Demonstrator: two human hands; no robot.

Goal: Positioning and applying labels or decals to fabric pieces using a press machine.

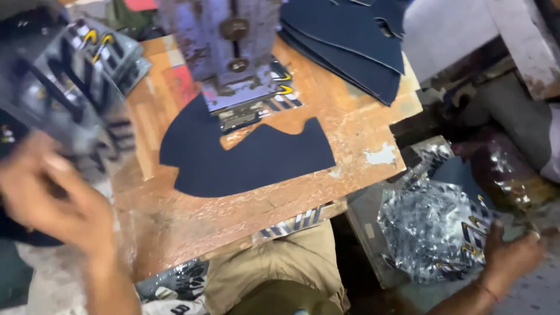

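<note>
My left hand [49, 195] is blurred at the lower left, raised beside a stack of shiny silver sheets [70, 87] with dark and yellow printed marks; whether it grips them is unclear. My right hand [510, 256] reaches down at the lower right and holds the edge of a crumpled pile of silver printed film [434, 230]. A dark navy curved fabric piece [245, 157] lies on the worn wooden table [361, 137], partly under the metal press head [233, 52].
A stack of dark navy fabric pieces [350, 41] rests at the table's far right. Silver film strips [291, 221] hang at the table's front edge above my khaki trousers [274, 274]. A white surface [449, 29] stands at the upper right.
</note>
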